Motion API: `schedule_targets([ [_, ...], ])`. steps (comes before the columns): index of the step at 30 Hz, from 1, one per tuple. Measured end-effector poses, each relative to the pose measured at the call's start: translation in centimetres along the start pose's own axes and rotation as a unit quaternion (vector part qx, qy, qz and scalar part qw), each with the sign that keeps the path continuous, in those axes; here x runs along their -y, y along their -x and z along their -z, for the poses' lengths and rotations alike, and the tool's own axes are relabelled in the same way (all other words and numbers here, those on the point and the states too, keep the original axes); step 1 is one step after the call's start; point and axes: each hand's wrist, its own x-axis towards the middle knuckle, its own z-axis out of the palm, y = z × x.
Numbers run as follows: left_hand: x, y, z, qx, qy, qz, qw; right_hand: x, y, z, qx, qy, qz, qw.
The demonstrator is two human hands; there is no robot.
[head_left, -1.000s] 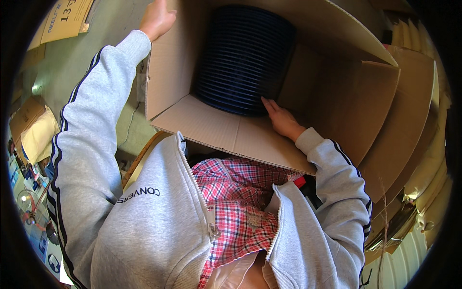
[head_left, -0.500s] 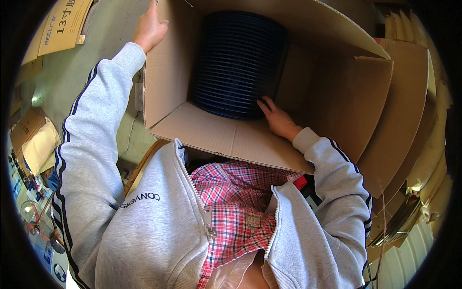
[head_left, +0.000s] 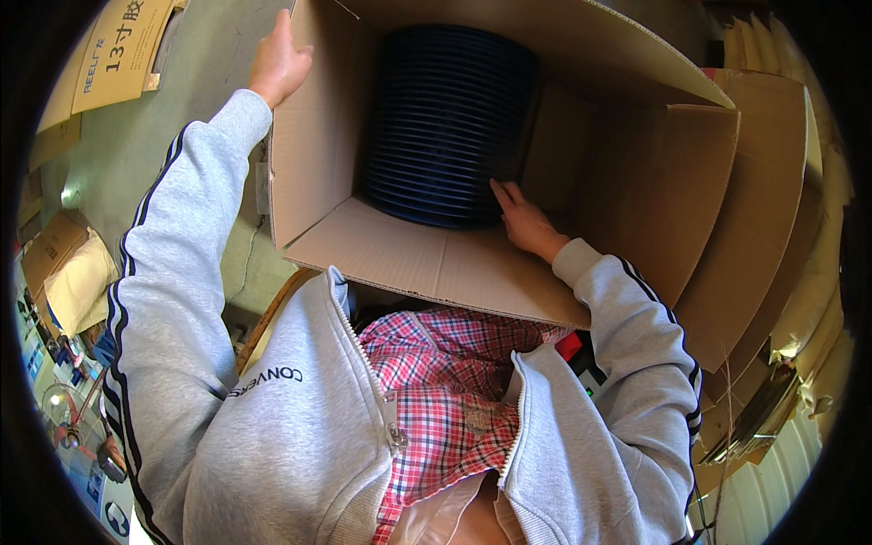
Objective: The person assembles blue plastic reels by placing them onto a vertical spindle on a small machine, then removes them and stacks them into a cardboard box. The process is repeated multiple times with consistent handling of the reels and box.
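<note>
An opened cardboard box (head_left: 436,263) sits in front of me, with a stack of black round reels (head_left: 445,127) lying inside against its left part. My left hand (head_left: 280,64) is closed over the box's left wall near the far corner, thumb on the inner side. Inside the box, my right hand (head_left: 529,222) reaches over the near wall, its fingers stretched out and their tips at the near right edge of the stack. The bottom of the stack is in shadow.
Cardboard sheets or cartons (head_left: 763,209) stand just right of the box, with pale sacks (head_left: 822,300) beyond them. A printed carton (head_left: 113,59) lies at the far left. Lower left are a yellowish bag (head_left: 80,282) and a fan (head_left: 68,413).
Both hands stay in nearly the same places. The view has shifted slightly, and my right fingertips lie a little differently at the stack's edge.
</note>
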Motion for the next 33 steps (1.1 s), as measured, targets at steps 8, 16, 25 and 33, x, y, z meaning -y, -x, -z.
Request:
schedule_targets([
  [8,1.1,-0.1,-0.9,-0.060,0.046,-0.064,0.995,-0.4,0.0,-0.3,-0.034,-0.010,0.016,0.999],
  [16,0.9,-0.1,-0.8,-0.051,0.023,-0.060,0.997,-1.0,-1.1,-0.7,-0.050,-0.066,-0.016,0.996],
  [25,1.1,-0.1,-0.9,-0.063,0.037,-0.064,0.995,-0.7,-1.3,0.3,-0.045,-0.051,-0.025,0.997],
  [33,1.1,-0.1,-0.9,-0.061,0.039,-0.062,0.995,-0.7,-1.4,0.4,-0.049,-0.073,-0.026,0.996],
])
